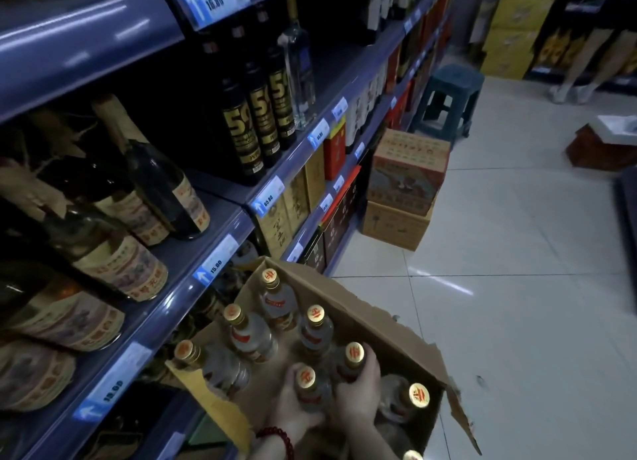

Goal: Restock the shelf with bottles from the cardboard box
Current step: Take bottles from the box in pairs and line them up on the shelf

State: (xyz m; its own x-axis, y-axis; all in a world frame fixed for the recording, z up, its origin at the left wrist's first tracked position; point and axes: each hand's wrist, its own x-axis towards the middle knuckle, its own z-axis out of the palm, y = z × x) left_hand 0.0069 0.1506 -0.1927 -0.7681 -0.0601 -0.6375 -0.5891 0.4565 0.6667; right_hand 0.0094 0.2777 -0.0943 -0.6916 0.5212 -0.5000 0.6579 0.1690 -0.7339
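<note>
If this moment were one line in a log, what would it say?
stage: picking | left hand: on bottle | right hand: on second bottle | both in cardboard box

In front of me runs a blue metal shelf unit (220,232), its edges lined with price tags. On the level at my left, dark bottles with tan paper-wrapped necks (162,184) stand in rows; further along the same level are black bottles marked 59 in gold (241,128) and one tall clear bottle (300,70) just beside them. The level below holds gold gift boxes (293,201) and a red one (334,153). The white tiled floor (517,253) carries two stacked cardboard cartons (403,187) against the shelf unit — and behind them, a dark green plastic stool (448,97).
</note>
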